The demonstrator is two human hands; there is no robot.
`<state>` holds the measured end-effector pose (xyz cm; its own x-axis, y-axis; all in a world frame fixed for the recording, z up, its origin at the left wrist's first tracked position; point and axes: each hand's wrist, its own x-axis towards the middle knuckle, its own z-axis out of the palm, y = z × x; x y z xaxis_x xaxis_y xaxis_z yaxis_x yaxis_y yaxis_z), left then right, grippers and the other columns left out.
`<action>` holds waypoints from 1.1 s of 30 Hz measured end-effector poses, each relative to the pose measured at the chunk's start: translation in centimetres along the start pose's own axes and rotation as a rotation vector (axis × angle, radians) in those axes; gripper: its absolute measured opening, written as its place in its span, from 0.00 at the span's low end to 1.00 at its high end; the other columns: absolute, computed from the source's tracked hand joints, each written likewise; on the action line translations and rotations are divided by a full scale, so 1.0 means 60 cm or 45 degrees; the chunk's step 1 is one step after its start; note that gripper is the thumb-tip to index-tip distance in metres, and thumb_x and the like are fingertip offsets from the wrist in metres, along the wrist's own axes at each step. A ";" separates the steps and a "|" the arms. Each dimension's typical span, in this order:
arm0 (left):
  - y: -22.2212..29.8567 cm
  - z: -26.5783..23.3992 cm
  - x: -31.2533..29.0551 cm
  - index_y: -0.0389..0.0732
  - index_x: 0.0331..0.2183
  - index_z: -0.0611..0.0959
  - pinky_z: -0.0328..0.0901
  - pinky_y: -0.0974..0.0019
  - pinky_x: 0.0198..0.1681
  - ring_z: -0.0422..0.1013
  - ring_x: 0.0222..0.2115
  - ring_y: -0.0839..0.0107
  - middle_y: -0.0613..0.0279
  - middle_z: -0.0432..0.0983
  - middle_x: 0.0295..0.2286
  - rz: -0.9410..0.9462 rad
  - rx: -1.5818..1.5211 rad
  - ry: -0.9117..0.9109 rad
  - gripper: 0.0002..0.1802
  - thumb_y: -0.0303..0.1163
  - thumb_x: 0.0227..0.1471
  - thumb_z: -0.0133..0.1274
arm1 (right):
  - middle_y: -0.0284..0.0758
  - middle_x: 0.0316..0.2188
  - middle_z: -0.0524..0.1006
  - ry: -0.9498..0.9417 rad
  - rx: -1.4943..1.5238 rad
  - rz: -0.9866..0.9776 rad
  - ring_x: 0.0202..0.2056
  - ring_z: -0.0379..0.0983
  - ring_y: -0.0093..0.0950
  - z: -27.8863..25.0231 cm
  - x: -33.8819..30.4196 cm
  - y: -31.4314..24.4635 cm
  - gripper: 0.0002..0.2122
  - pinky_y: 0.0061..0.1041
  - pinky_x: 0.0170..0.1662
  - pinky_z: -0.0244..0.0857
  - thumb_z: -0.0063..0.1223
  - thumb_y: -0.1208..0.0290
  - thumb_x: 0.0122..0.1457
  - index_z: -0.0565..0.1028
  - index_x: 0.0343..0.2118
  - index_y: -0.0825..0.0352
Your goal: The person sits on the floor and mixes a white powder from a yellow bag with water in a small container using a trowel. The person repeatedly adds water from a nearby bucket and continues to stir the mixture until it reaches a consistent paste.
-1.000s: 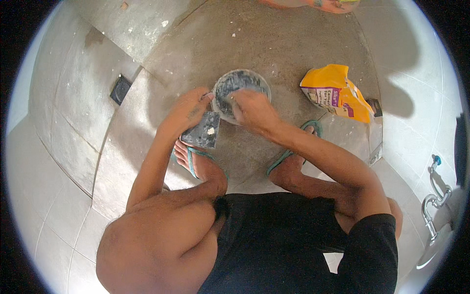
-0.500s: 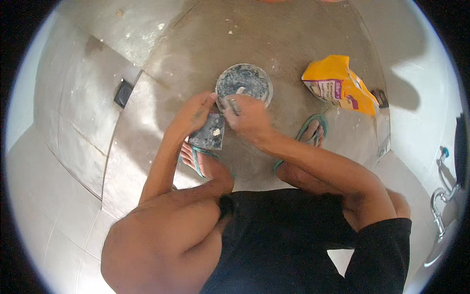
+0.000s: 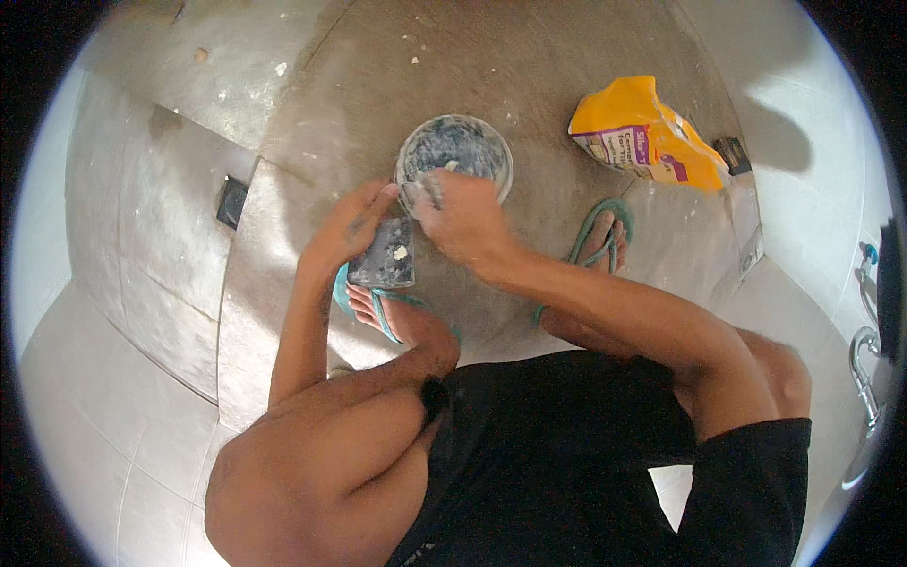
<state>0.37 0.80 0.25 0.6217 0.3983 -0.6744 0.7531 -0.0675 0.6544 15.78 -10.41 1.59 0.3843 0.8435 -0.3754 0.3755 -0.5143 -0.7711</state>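
A round bowl (image 3: 491,156) stands on the floor between my feet, its dark inside smeared with pale paste. My left hand (image 3: 357,222) is closed with its fingertips at the bowl's left rim. Just below that hand is a dark rectangular plate (image 3: 381,260) with pale smears and a white lump; whether the hand touches it is hidden. My right hand (image 3: 463,213) is closed over the bowl's near edge and blurred by motion. A small pale tip (image 3: 452,165) shows in the bowl just beyond its knuckles; what the fingers grip is hidden.
A yellow bag (image 3: 642,132) stands at the far right, beside a small dark block (image 3: 733,156). Another dark block (image 3: 231,201) sits at the left. My feet in green flip-flops (image 3: 614,213) flank the bowl. Metal plumbing (image 3: 862,369) is on the right wall.
The view has turned slightly, shifting the bowl and bag up and left in the picture. My right hand is still at the bowl's near edge, moving. My left hand stays by the rim.
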 end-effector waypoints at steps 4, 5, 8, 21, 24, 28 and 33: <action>0.016 0.000 0.000 0.35 0.36 0.76 0.62 0.51 0.41 0.70 0.38 0.43 0.40 0.74 0.34 0.045 0.169 0.089 0.24 0.48 0.62 0.37 | 0.53 0.28 0.76 0.027 -0.075 -0.120 0.32 0.75 0.49 0.016 0.002 0.006 0.10 0.40 0.36 0.68 0.52 0.71 0.51 0.77 0.34 0.71; 0.020 0.000 -0.001 0.35 0.36 0.76 0.62 0.50 0.41 0.70 0.38 0.43 0.40 0.74 0.34 0.055 0.227 0.104 0.24 0.48 0.62 0.37 | 0.53 0.29 0.76 0.048 -0.087 -0.037 0.32 0.75 0.49 0.022 0.001 0.008 0.10 0.40 0.36 0.68 0.52 0.71 0.51 0.77 0.34 0.71; 0.026 -0.002 0.003 0.36 0.38 0.76 0.63 0.48 0.41 0.70 0.39 0.42 0.41 0.75 0.35 0.052 0.347 0.053 0.23 0.47 0.62 0.37 | 0.52 0.29 0.77 0.088 0.009 0.044 0.33 0.75 0.48 0.029 -0.001 0.012 0.10 0.40 0.36 0.68 0.52 0.71 0.51 0.77 0.34 0.71; 0.033 0.042 -0.009 0.37 0.61 0.57 0.64 0.52 0.44 0.73 0.40 0.45 0.41 0.78 0.32 -0.012 0.343 0.017 0.33 0.41 0.59 0.43 | 0.49 0.26 0.77 0.085 -0.223 -0.075 0.29 0.76 0.46 -0.011 0.016 -0.005 0.08 0.43 0.33 0.69 0.51 0.71 0.52 0.75 0.29 0.70; 0.030 0.034 -0.013 0.37 0.61 0.56 0.63 0.54 0.47 0.72 0.41 0.46 0.42 0.78 0.32 0.121 0.225 0.009 0.33 0.39 0.59 0.42 | 0.47 0.29 0.78 -0.072 -0.403 -0.204 0.31 0.76 0.46 -0.006 0.011 -0.001 0.09 0.41 0.35 0.70 0.50 0.72 0.52 0.76 0.34 0.69; 0.021 0.029 -0.004 0.35 0.61 0.55 0.62 0.54 0.48 0.71 0.44 0.45 0.40 0.78 0.33 0.199 0.091 -0.020 0.33 0.37 0.59 0.43 | 0.45 0.31 0.78 -0.089 -0.564 -0.380 0.33 0.77 0.42 -0.025 0.016 0.025 0.11 0.40 0.37 0.70 0.50 0.74 0.50 0.76 0.37 0.68; 0.009 0.038 0.009 0.33 0.61 0.55 0.62 0.53 0.50 0.69 0.45 0.42 0.35 0.74 0.40 0.230 0.143 0.057 0.34 0.36 0.57 0.44 | 0.42 0.35 0.77 -0.151 -0.660 -0.683 0.41 0.74 0.41 -0.034 0.012 0.042 0.11 0.40 0.44 0.68 0.50 0.69 0.51 0.75 0.37 0.67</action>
<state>1.62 -1.14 -0.52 0.7406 0.4102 -0.5323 0.6511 -0.2422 0.7193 18.72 -11.44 0.44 -0.0454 0.9947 -0.0920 0.8454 -0.0108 -0.5341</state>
